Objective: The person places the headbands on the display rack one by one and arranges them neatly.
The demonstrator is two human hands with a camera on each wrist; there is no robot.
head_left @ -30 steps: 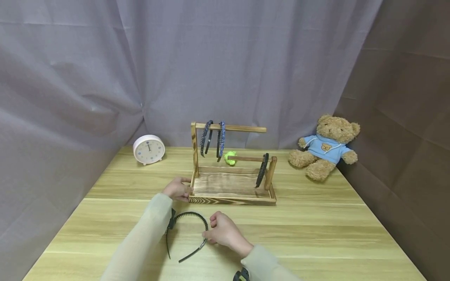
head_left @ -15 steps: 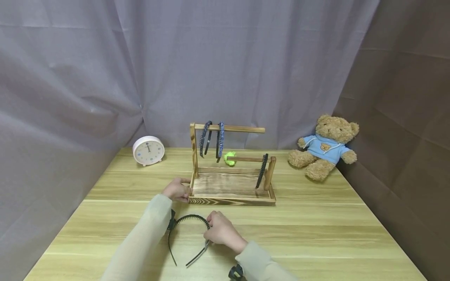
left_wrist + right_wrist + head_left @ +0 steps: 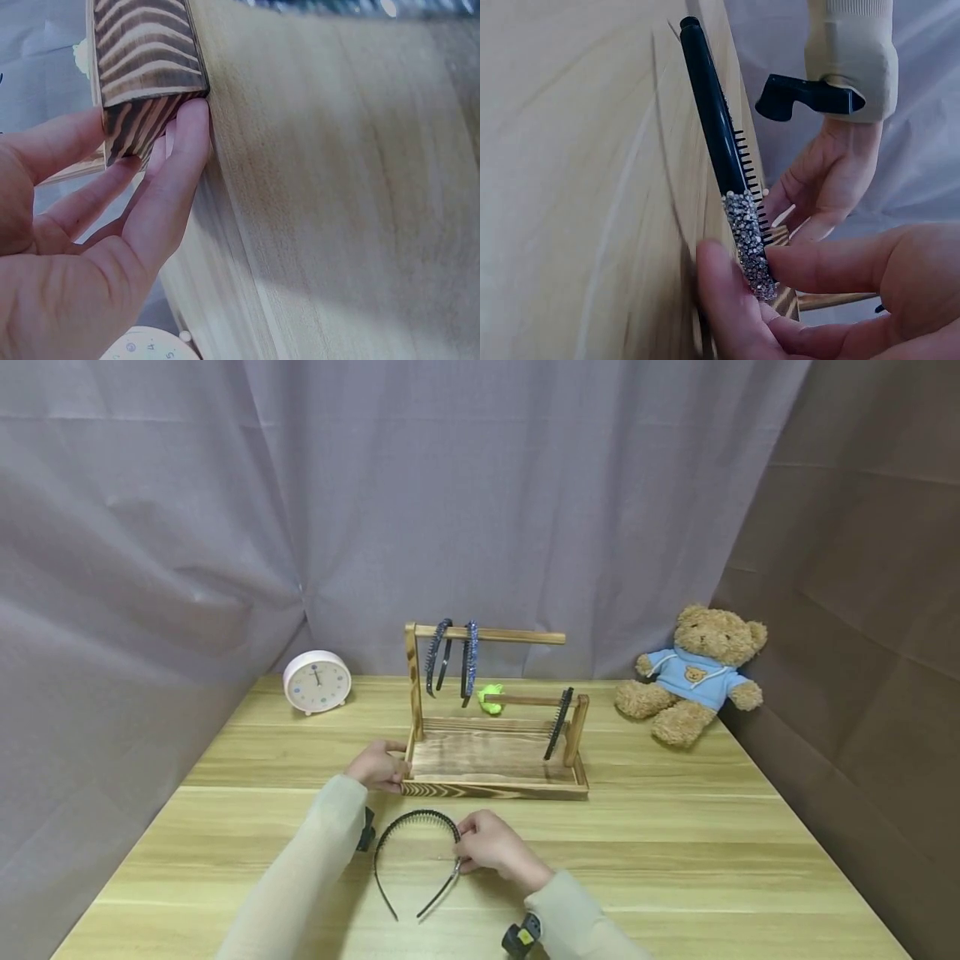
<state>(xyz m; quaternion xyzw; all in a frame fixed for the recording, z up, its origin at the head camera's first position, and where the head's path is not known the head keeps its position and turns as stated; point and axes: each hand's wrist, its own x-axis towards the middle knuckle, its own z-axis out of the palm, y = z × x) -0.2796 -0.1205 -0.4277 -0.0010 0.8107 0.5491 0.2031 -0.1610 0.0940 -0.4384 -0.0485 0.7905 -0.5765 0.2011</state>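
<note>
My right hand (image 3: 498, 847) pinches a black toothed headband (image 3: 420, 814) by its right side, above the table in front of the stand. In the right wrist view, finger and thumb hold the headband (image 3: 742, 232) at a part covered in silver stones. My left hand (image 3: 377, 767) grips the front left corner of a wooden headband stand (image 3: 495, 791). In the left wrist view, the thumb and fingers lie on different sides of that corner (image 3: 150, 67). From the stand's upper bar hang a dark headband (image 3: 432, 657) and a glittery blue headband (image 3: 472, 656). A black headband (image 3: 558, 724) hangs on its lower bar.
A white round clock (image 3: 317, 682) stands at the back left. Behind the stand lies a bright green object (image 3: 491, 702), partly hidden. At the back right sits a teddy bear (image 3: 701, 672) in a blue top. Grey curtains (image 3: 480, 510) close off the table's back and sides.
The headband has moved slightly right with my right hand and turned, so its open ends now point towards me. My left hand stays on the stand's corner.
</note>
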